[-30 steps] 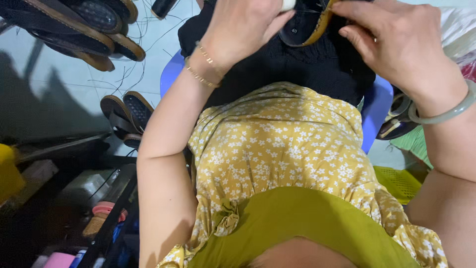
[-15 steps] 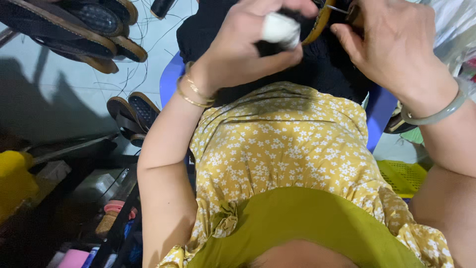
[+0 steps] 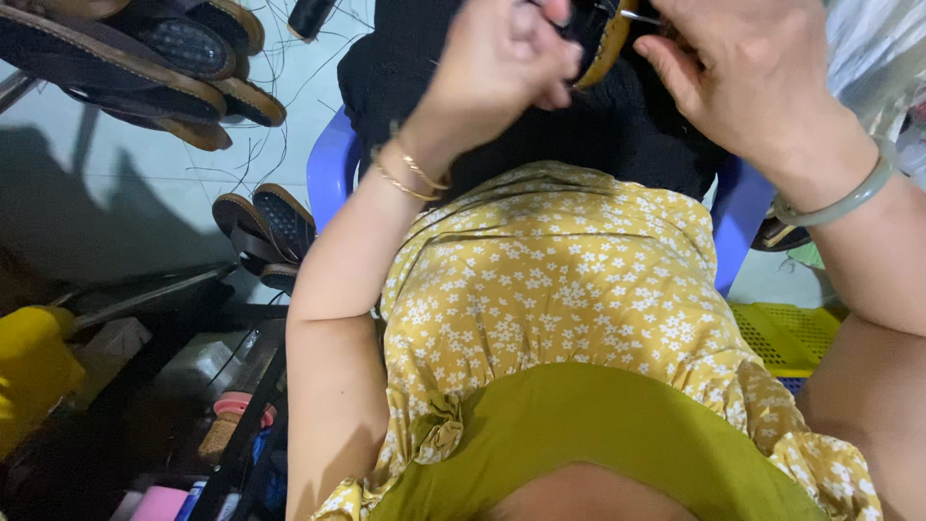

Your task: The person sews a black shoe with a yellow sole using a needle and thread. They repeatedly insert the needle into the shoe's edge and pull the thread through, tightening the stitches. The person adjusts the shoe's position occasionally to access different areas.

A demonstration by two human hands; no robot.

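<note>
My left hand [image 3: 502,58], with gold bracelets at the wrist, is curled shut on the black upper of a tan-edged sandal [image 3: 610,43] held over a black cloth [image 3: 598,135] on my lap. My right hand [image 3: 743,77], wearing a pale green bangle, pinches a thin metal needle [image 3: 641,15] at the sandal's edge. Most of the sandal is cut off by the top of the frame or hidden under my fingers. Below the hands lies my yellow flowered dress [image 3: 569,289].
Several brown sandals [image 3: 145,68] lie on the pale floor at the upper left, with another pair [image 3: 265,227] near a blue plastic chair [image 3: 333,169]. A yellow basket [image 3: 791,333] sits at the right. A yellow container [image 3: 34,367] and dark clutter fill the lower left.
A white object that showed in my left hand half a second ago is out of sight now. Both hands have stayed on the sandal, and the left fist has closed tighter.
</note>
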